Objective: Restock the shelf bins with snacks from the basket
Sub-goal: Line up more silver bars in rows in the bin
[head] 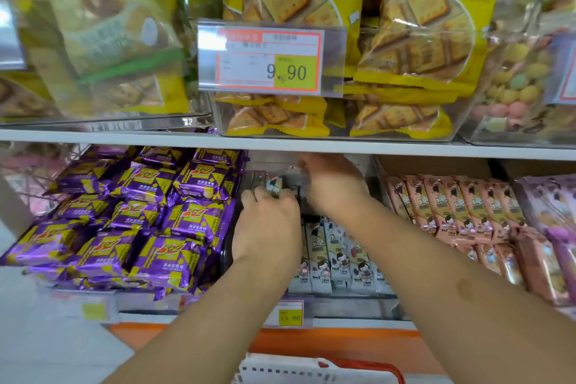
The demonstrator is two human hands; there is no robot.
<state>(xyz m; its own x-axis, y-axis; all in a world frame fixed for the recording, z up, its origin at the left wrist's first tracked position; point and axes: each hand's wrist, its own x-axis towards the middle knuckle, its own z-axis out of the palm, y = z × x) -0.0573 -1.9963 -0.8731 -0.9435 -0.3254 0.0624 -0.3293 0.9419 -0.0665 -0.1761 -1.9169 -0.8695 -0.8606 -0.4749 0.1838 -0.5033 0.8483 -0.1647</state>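
Clear plastic bins line two white shelves in a shop aisle as a person reaches both bare arms into the middle bin (pixel 386 302) of the lower shelf. Left hand (pixel 268 221), knuckles up, has its fingers curled round a few slim grey-white snack bars (pixel 270 185) printed with a cartoon child, holding them upright near the back of the bin. Right hand (pixel 333 184) is further in, just under the upper shelf's edge (pixel 405 150); it is blurred, and whether its fingers grip anything cannot be told. More bars of the same kind (pixel 336 262) stand in a row at the front of the bin, between the two forearms. Purple-and-yellow biscuit packs (pixel 131 221) fill the bin to the left, pink bars (pixel 467 209) the bin to the right. Above, yellow cracker bags (pixel 417 40) sit behind a price tag reading 9.90 (pixel 271 61). A white basket with a red handle (pixel 311 369) shows at the bottom edge, below the arms.
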